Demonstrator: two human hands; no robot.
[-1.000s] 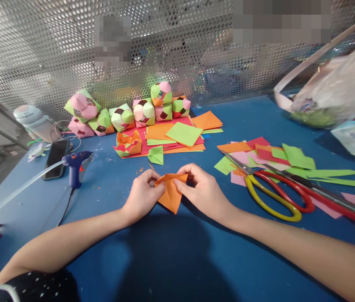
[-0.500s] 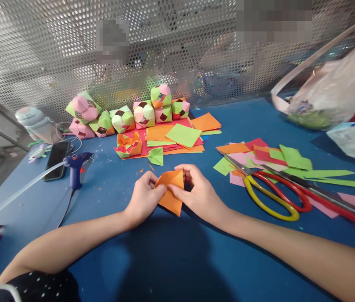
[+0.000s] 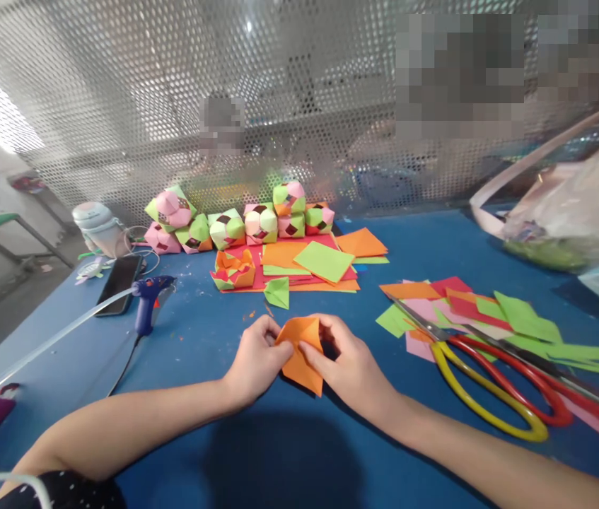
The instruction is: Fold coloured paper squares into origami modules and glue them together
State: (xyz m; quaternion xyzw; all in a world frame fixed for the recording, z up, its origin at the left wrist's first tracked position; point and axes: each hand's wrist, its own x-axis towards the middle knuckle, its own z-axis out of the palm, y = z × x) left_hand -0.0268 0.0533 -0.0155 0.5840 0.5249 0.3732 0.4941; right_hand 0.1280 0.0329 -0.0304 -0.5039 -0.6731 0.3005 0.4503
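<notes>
Between my hands, just above the blue table, is a folded piece of orange paper [image 3: 302,371]. My left hand [image 3: 259,357] pinches its left side, thumb on the near face and fingers curled behind. On the opposite side, my right hand [image 3: 349,360] grips the paper the same way, its thumb near the middle. Beyond the hands lies a small folded green paper piece [image 3: 276,293]. A partly built orange, red and green paper ball [image 3: 233,271] sits behind it to the left. Stacked sheets, topped by a green square [image 3: 324,261], lie farther back.
Finished paper balls [image 3: 261,225] line the back by a perforated metal screen [image 3: 172,155]. At left are a glue gun [image 3: 146,304], phone [image 3: 119,284] and bottle [image 3: 98,226]. Scissors [image 3: 482,396] rest on paper scraps [image 3: 452,311] at right, near a plastic bag [image 3: 564,212].
The camera view has tilted up, so everything sits lower and slightly further right. Both hands still hold the orange paper, with little change in their grip.
</notes>
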